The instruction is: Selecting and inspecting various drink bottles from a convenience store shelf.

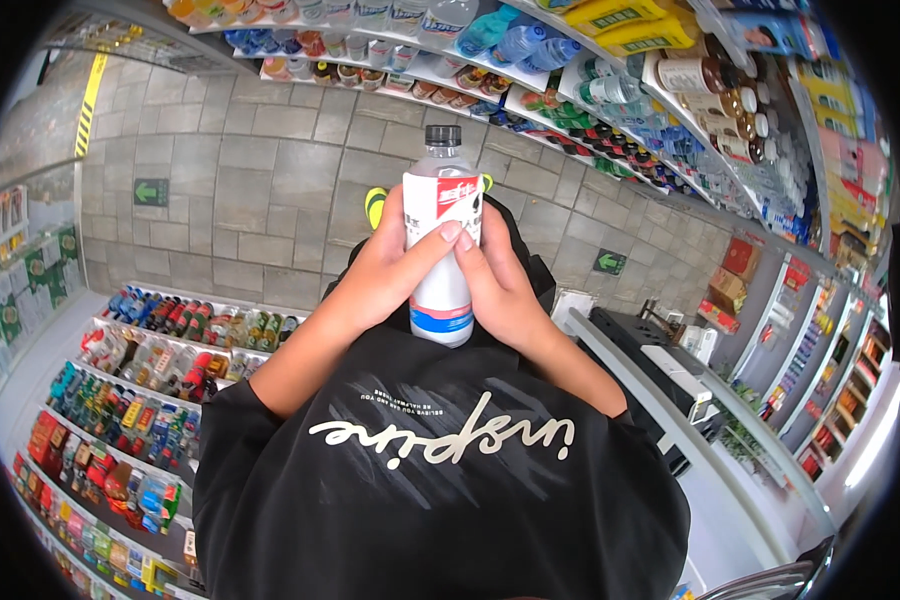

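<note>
A plastic bottle point(444, 280) with a black screw cap point(443, 136) and a white, red and blue label stands upright in front of my chest, in the middle of the head view. My left hand point(400, 262) wraps round its left side, and my right hand point(497, 270) holds the right side. Both thumbs lie on the front of the label and nearly meet. The cap is on, and no finger touches it. Behind the bottle, the rest of my fingers are hidden.
Shelves of drinks point(530, 50) run along the far side and right. Lower left, another shelf unit point(150, 360) holds bottles and packs. A counter with a black machine point(635, 350) stands at right. The grey tiled floor point(260, 180) bears green arrow signs point(151, 192).
</note>
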`<state>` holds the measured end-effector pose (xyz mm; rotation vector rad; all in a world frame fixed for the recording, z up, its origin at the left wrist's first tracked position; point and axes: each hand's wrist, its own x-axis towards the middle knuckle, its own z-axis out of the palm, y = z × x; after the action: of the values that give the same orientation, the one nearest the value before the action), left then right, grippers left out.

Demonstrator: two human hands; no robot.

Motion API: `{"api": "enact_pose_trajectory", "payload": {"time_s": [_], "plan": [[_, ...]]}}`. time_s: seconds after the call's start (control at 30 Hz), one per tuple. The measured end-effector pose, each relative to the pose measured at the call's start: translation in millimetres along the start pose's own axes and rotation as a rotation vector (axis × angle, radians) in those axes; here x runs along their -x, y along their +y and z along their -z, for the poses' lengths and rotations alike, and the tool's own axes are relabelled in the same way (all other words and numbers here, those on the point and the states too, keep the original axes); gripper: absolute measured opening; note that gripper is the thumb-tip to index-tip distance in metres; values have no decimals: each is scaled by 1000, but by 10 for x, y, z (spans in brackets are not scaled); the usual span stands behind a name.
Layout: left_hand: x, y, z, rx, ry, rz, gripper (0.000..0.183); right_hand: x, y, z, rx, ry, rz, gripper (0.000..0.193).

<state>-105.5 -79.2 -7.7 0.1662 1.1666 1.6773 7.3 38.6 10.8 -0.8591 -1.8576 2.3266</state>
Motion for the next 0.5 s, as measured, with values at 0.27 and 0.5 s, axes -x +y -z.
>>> {"api": "enact_pose_trajectory", "payload": {"time_s": [0.27, 0.5], "plan": [[-77, -325, 468, 399, 213, 111, 52, -316, -4, 17, 449, -191, -33, 39], [-446, -1025, 1055, 793, 272, 277, 50, -1484, 857, 438, 386, -56, -183, 23]]}}
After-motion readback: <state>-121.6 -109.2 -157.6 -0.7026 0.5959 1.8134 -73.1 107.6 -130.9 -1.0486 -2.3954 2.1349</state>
